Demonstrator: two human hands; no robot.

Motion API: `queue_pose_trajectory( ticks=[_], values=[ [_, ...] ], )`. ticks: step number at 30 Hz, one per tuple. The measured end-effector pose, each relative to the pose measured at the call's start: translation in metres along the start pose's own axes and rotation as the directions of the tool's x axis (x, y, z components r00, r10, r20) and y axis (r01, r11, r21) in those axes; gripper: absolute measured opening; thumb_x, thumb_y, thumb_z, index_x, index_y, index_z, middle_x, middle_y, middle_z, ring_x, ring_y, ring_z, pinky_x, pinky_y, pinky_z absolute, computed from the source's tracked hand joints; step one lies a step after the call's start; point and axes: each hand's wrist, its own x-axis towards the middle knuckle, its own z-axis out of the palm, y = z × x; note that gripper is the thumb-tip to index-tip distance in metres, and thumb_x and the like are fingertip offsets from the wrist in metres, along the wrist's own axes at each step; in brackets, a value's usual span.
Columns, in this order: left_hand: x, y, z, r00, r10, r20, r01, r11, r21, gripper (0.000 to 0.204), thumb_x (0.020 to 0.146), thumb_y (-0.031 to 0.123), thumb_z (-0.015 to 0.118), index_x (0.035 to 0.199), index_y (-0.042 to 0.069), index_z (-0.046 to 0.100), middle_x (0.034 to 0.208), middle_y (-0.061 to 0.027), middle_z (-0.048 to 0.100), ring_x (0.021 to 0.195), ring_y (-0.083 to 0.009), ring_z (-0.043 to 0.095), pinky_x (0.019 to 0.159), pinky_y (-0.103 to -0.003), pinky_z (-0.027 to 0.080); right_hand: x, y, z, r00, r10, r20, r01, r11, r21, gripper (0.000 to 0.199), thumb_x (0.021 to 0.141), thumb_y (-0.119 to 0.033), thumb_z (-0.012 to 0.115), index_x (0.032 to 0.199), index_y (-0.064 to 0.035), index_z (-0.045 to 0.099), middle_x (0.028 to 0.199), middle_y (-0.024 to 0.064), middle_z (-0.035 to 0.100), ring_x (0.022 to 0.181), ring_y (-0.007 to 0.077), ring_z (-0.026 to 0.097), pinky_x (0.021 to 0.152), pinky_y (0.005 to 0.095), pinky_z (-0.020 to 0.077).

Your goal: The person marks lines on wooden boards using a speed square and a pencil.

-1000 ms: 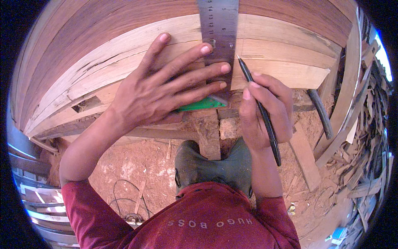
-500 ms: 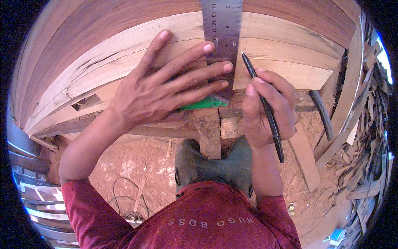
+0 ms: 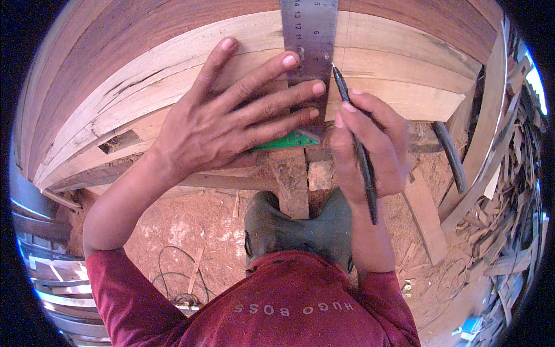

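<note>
My left hand [image 3: 219, 115] lies with its fingers spread over a try square, its fingertips reaching onto the steel blade [image 3: 312, 34]. The green stock [image 3: 286, 140] of the square shows below that hand, along the near edge of the pale wooden boards [image 3: 399, 66]. Between the fingers and thumb of my right hand [image 3: 376, 139] is a black pen [image 3: 359, 150], held at a slant. Its tip is at the right edge of the blade. A faint line runs on the wood just right of the blade.
Reddish-brown planks [image 3: 173, 34] lie beyond the pale boards. A dark curved bar [image 3: 449, 156] sticks out below their right end. Wood scraps [image 3: 491, 231] are heaped at the right. A loose board [image 3: 425, 220] and a thin cable [image 3: 165, 251] lie on the reddish ground.
My right hand has moved slightly left, bringing the pen tip from beside the blade to its right edge. My left hand stays spread on the square.
</note>
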Motion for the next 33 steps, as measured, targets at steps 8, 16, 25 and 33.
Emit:
queue_pose_trajectory(
  ticks=[8, 16, 25, 33],
  values=[
    [0.002, 0.0, -0.001, 1.0, 0.018, -0.015, -0.017, 0.998, 0.053, 0.083, 0.071, 0.06, 0.061, 0.15, 0.046, 0.038, 0.163, 0.0147, 0.026, 0.152, -0.0231, 0.024, 0.121, -0.067, 0.002, -0.058, -0.015, -0.028, 0.979, 0.127, 0.161, -0.126, 0.992, -0.017, 0.02, 0.079, 0.003, 0.075, 0.098, -0.0035, 0.072, 0.105, 0.0151, 0.071, 0.092, 0.0268, 0.07, 0.077, 0.0358, 0.0586],
    [0.002, 0.001, 0.003, 1.0, -0.005, -0.029, 0.005, 1.0, 0.002, 0.095, 0.062, 0.064, 0.066, 0.151, 0.047, 0.036, 0.163, 0.0158, 0.026, 0.151, -0.0226, 0.024, 0.121, -0.067, 0.003, 0.0, -0.002, -0.023, 0.972, 0.058, 0.228, -0.082, 0.992, 0.099, 0.023, 0.073, 0.007, 0.075, 0.093, -0.0041, 0.071, 0.095, 0.0132, 0.07, 0.084, 0.0288, 0.07, 0.073, 0.0354, 0.0576],
    [0.003, 0.002, -0.004, 0.999, 0.002, 0.032, -0.003, 1.0, 0.01, 0.095, 0.064, 0.064, 0.066, 0.152, 0.049, 0.032, 0.164, 0.0156, 0.024, 0.152, -0.0223, 0.022, 0.12, -0.067, 0.003, 0.076, 0.016, -0.009, 0.984, -0.165, 0.073, 0.16, 0.985, 0.072, 0.016, 0.087, 0.005, 0.07, 0.102, 0.0025, 0.07, 0.094, 0.0157, 0.071, 0.088, 0.0236, 0.071, 0.078, 0.0319, 0.0586],
    [0.006, 0.003, -0.001, 0.997, -0.014, -0.074, 0.019, 0.997, 0.07, 0.093, 0.066, 0.068, 0.063, 0.152, 0.047, 0.033, 0.164, 0.0157, 0.023, 0.152, -0.0219, 0.023, 0.12, -0.068, 0.003, 0.0, 0.019, -0.015, 0.981, 0.128, -0.147, -0.117, 0.99, 0.082, 0.022, 0.086, 0.008, 0.068, 0.106, 0.0009, 0.063, 0.11, 0.0219, 0.064, 0.088, 0.0302, 0.072, 0.077, 0.0387, 0.0616]
  ],
)
